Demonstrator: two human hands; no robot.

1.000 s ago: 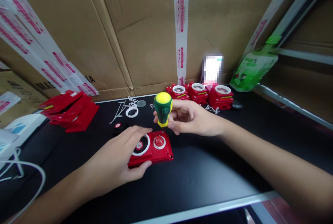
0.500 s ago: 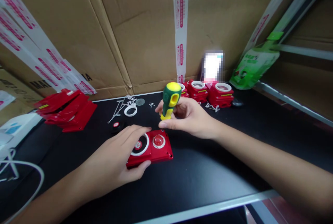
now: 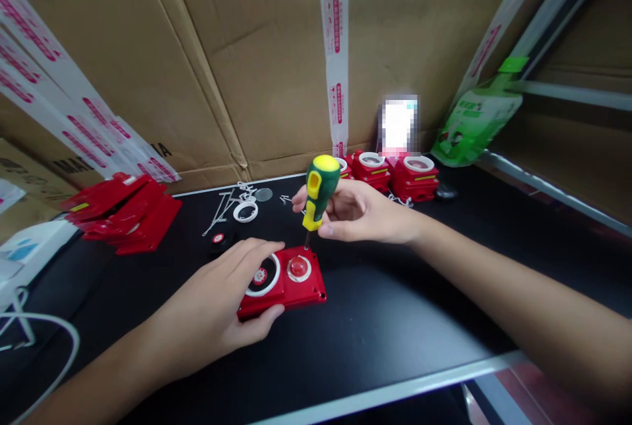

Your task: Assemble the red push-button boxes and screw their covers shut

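1. Red box (image 3: 284,282) lies flat on the black table (image 3: 405,320), its round red button (image 3: 299,268) facing up just beyond the left fingertips, where both hands can reach it.

2. Left hand (image 3: 217,310) presses the box down: fingers together over the white-ringed opening (image 3: 261,276), thumb hooked under the near edge, apparently to keep the box from sliding or turning.

3. Right hand (image 3: 358,212) pinches a stubby green-and-yellow screwdriver (image 3: 318,193) by its lower handle, thumb in front, fingers curled behind. The tool stands nearly upright, its dark tip at the box's far edge just below the thumb; a low grip like this suits turning with fingertips.

4. Beyond the left fingertips lie a white ring (image 3: 245,211), a clear disc (image 3: 263,194), thin white strips and a small black-and-red part (image 3: 217,239), loose pieces kept near.

5. Behind the right hand, more red boxes (image 3: 395,172) sit in a row against the cardboard wall (image 3: 276,70); to the far left of the left hand, red covers (image 3: 126,211) are stacked.

6. Writing: white tape (image 3: 334,50) on the cardboard carries pink print too small to read. Black letters show at the cardboard's lower left, only partly visible. A green pouch (image 3: 474,122) to the right bears print that cannot be made out. Yellow strips on the far boxes are illegible.
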